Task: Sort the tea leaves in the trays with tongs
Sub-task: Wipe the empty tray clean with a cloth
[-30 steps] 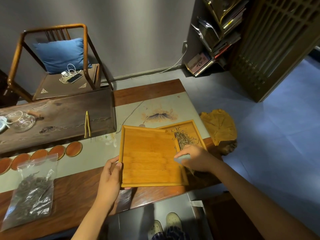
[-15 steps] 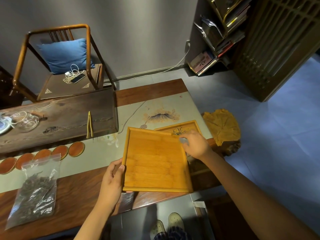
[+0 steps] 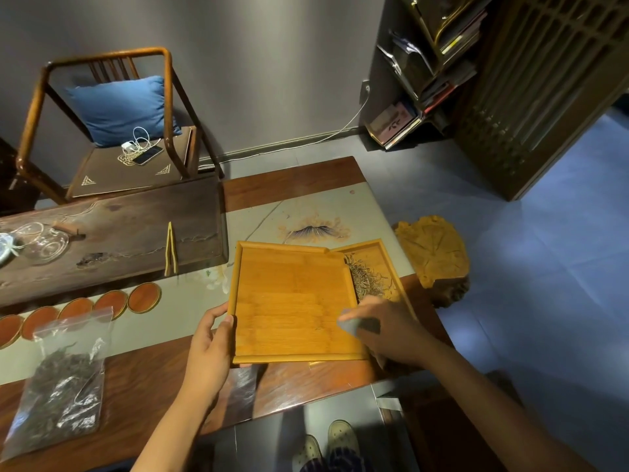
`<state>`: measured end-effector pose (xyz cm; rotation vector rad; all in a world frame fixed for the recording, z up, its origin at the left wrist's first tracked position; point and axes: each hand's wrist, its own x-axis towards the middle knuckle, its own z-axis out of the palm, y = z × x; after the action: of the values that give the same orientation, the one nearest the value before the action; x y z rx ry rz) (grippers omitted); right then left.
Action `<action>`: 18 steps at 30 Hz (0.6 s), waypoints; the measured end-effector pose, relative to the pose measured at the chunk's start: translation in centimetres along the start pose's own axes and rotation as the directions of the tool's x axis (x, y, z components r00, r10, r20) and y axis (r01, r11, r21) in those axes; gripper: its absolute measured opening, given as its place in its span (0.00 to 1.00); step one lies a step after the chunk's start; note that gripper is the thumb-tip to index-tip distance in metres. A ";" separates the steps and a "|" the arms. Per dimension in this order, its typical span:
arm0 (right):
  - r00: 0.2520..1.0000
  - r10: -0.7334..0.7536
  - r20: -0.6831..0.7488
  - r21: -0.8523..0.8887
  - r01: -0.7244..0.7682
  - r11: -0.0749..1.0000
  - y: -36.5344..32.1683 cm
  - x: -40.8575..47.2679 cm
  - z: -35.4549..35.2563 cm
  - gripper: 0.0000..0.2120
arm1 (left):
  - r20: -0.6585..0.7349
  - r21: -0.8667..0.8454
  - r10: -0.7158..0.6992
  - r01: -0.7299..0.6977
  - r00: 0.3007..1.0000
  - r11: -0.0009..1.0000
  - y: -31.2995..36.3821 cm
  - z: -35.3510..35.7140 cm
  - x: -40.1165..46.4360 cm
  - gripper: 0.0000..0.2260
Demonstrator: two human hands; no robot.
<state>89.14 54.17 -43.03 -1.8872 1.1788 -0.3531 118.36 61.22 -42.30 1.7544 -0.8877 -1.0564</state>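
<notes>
I see the upper bamboo tray (image 3: pixel 292 301) bare, overlapping a lower tray (image 3: pixel 381 264) of tea leaves (image 3: pixel 369 279) past my right grip (image 3: pixel 384 330); left grip (image 3: pixel 211 349) holds its edge; right's hold is blurred, I cannot tell. Tongs (image 3: pixel 170 248) lie beyond on the worktop (image 3: pixel 306 379), bagged tea (image 3: pixel 61 386) left

Both hands (image 3: pixel 208 349) (image 3: pixel 391 330) forward, fingers curled
</notes>
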 end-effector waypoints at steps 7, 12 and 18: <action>0.999 0.029 0.033 -0.271 -0.019 0.962 0.6 1.0 0.7 0.14 | 0.029 -0.002 0.014 -0.014 0.999 1.000 0.5 0.1 -0.1 0.10; 0.997 0.037 -0.061 -0.335 -0.056 0.941 2.0 2.9 0.5 0.15 | 0.034 -0.009 0.006 -0.005 0.999 1.000 0.4 -0.1 -0.2 0.10; 0.987 0.087 -0.135 -0.245 -0.118 0.962 2.4 5.7 -0.2 0.16 | 0.029 -0.016 -0.011 0.011 1.000 1.000 0.0 -0.2 -0.4 0.10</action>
<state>90.53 48.91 -45.87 -2.0345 1.4571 -0.2755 118.36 61.59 -42.15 1.7364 -0.8859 -1.0955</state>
